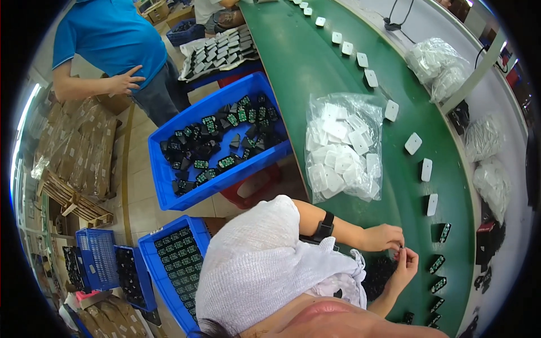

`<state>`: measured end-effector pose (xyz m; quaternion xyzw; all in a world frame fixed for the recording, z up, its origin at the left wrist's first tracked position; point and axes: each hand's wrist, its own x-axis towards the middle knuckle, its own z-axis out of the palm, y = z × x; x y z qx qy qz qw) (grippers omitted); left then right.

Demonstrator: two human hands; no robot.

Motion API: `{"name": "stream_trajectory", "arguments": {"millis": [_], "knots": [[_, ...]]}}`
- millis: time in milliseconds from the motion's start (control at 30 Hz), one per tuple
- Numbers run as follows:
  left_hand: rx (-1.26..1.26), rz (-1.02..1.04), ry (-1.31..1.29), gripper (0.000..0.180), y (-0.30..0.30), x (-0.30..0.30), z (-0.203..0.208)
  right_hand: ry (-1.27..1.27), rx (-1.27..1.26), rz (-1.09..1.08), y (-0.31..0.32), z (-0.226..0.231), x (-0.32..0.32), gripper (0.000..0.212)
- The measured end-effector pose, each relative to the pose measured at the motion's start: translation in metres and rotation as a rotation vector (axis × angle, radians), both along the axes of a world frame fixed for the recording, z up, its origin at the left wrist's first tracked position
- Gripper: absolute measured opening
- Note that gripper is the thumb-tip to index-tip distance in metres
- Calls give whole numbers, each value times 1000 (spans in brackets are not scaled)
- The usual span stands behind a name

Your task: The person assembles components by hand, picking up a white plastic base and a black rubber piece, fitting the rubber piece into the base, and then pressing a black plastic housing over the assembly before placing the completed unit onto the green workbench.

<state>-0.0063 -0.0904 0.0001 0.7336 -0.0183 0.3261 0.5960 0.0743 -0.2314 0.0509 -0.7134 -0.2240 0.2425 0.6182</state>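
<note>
My left hand (383,238), with a dark watch on its wrist, meets my right hand (404,269) above the green workbench (360,217). The fingertips of both hands are pinched together around something small and dark. Its kind is too small to tell. A heap of fine black pieces (380,276) lies below the hands, partly hidden by my arm and clothing. Just right of my hands, several black housings with green circuit boards (437,263) stand in a row. Farther along, this row continues as units with white covers (431,204).
An open clear bag of white covers (341,152) lies on the bench. A large blue bin (217,197) holds black housings with boards; a blue tray (147,239) of boards sits nearer. A person in a blue shirt (115,39) stands at left. Plastic bags (437,59) line the far side.
</note>
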Motion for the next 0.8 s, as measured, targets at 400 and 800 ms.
{"name": "stream_trajectory", "arguments": {"millis": [400, 800], "knots": [[144, -72, 85, 11, 9, 1, 12, -283, -172, -48, -6, -2, -5, 7], [-577, -119, 295, 14, 18, -16, 32, -102, -13, -97, 15, 4, -5, 6]]}}
